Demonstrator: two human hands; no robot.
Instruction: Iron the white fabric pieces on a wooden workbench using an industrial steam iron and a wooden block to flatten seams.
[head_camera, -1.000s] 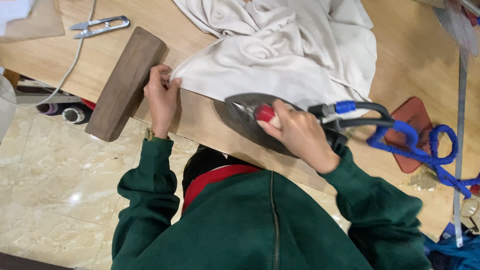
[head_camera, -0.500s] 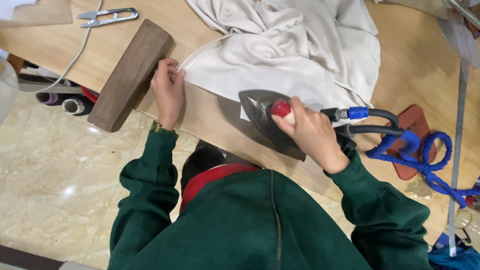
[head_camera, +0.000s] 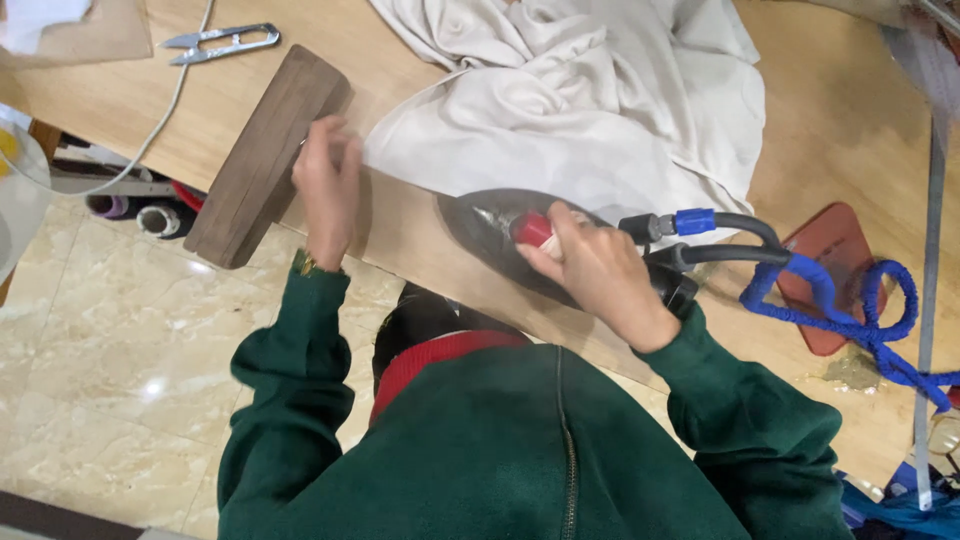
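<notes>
The right hand (head_camera: 600, 275) is wrapped around the red handle of the iron (head_camera: 520, 235) at the counter's (head_camera: 840, 120) near edge, on the beige cloth's (head_camera: 590, 110) hem. The left hand (head_camera: 325, 180), fingers curled, presses the cloth corner beside a wooden block (head_camera: 265, 155).

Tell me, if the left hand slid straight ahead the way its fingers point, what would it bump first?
Probably nothing soon. The left hand points across bare table, between the wooden block and the cloth.

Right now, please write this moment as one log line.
left hand: pressing cream cloth edge flat on wooden table | right hand: gripping iron handle | beside left hand: dark wooden block | far edge: metal snips
</notes>
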